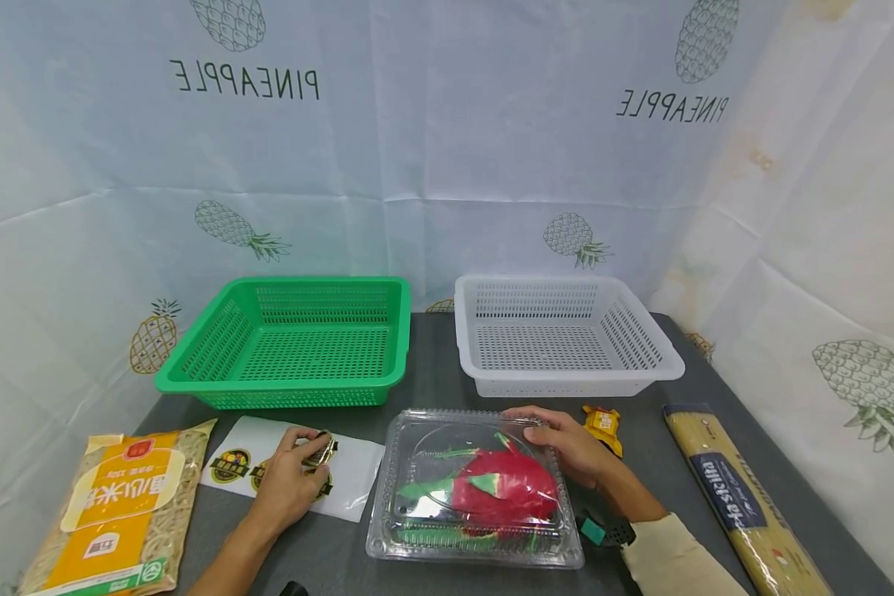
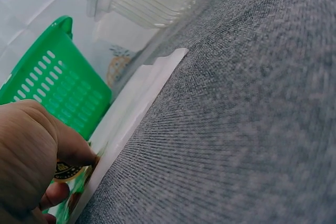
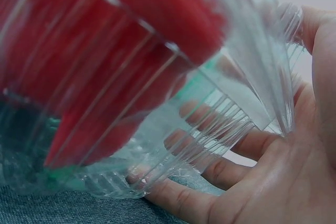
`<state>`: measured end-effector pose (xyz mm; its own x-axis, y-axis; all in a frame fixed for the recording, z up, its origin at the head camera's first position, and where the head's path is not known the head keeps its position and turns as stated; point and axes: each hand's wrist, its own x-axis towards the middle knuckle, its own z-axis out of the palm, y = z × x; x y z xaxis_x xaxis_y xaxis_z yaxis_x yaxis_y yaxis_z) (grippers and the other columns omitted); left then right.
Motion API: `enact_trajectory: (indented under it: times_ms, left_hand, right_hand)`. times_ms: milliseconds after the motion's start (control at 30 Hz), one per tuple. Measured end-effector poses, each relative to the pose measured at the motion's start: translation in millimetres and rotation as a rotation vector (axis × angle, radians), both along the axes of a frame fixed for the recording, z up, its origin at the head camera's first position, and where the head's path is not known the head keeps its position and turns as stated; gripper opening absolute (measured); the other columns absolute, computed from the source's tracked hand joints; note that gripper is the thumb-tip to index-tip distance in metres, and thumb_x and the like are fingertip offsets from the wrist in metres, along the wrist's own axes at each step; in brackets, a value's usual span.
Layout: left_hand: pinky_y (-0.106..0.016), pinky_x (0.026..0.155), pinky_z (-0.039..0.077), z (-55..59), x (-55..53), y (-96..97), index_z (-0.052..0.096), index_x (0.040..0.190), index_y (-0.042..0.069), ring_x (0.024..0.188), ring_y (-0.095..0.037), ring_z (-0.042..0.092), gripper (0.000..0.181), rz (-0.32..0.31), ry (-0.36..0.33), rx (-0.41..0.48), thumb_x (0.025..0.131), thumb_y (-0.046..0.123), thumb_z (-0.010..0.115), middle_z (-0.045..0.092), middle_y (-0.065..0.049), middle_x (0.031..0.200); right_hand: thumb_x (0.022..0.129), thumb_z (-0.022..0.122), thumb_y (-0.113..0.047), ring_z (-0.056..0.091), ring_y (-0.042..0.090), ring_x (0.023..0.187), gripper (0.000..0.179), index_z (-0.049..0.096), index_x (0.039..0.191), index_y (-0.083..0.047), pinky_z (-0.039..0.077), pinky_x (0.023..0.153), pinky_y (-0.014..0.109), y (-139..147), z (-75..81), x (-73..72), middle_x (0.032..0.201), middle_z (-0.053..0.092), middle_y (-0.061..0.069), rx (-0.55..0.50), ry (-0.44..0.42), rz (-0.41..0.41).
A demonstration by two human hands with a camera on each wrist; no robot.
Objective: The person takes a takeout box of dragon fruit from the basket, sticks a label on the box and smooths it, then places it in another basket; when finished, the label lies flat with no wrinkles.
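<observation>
On the grey table, the right hand, thumb and bent fingers gripping the edge of the clear box, apparently steadies it while the left hand pinches a sticker at the white sheet.

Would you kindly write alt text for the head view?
A person's right-hand grip holds a clear box with red fruit inside, while the left-hand grip pinches a sticker at a white sheet. Beyond stand a green basket and a white basket; an orange packet lies left, a spaghetti packet right.
</observation>
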<state>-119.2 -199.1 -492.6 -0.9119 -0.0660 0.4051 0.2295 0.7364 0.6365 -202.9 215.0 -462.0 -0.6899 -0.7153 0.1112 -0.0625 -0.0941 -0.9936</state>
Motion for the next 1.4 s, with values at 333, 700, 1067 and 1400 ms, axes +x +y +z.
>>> enact_trajectory:
  times_ms: [333, 700, 1067, 1400]
  left_hand:
    - [-0.031, 0.062, 0.044, 2.6, 0.0, -0.2, 0.063, 0.12, -0.01, 0.085, -0.025, 0.057, 0.046, 0.034, -0.069, 0.024, 0.074, -0.008, 0.068, 0.05, -0.018, 0.118]
    - [-0.037, 0.066, 0.046, 5.8, 0.6, -2.7, 0.055, 0.128, -0.013, 0.094, -0.034, 0.058, 0.055, 0.086, -0.147, 0.026, 0.075, -0.004, 0.07, 0.044, -0.021, 0.125]
    - [-0.041, 0.068, 0.04, 10.1, -0.2, -4.3, 0.05, 0.132, -0.014, 0.092, -0.032, 0.052, 0.06, 0.119, -0.168, 0.02, 0.076, -0.002, 0.068, 0.04, -0.024, 0.129]
    - [-0.045, 0.072, 0.041, 17.9, 3.7, 0.6, 0.06, 0.123, -0.012, 0.103, -0.036, 0.053, 0.052, 0.099, 0.024, 0.037, 0.074, -0.004, 0.075, 0.05, -0.018, 0.119]
  right_hand:
    - [0.101, 0.044, -0.011, 0.061, 0.036, 0.107, 0.043, 0.04, 0.139, 0.01, 0.049, 0.083, 0.052, 0, 1.2, -1.3, 0.127, 0.056, 0.019, -0.009, -0.016, 0.018]
    - [0.102, 0.042, -0.01, 0.061, 0.034, 0.106, 0.042, 0.039, 0.139, 0.01, 0.05, 0.083, 0.05, 0, -0.5, -1.0, 0.125, 0.058, 0.017, -0.039, -0.02, 0.04]
    - [0.102, 0.044, -0.011, 0.061, 0.034, 0.107, 0.043, 0.04, 0.139, 0.01, 0.049, 0.084, 0.05, 0, -2.3, -0.7, 0.125, 0.058, 0.016, -0.034, -0.027, 0.027]
    - [0.101, 0.046, -0.012, 0.06, 0.036, 0.107, 0.043, 0.041, 0.139, 0.009, 0.049, 0.083, 0.051, -1, -1.5, 0.1, 0.126, 0.057, 0.018, -0.023, -0.027, 0.011]
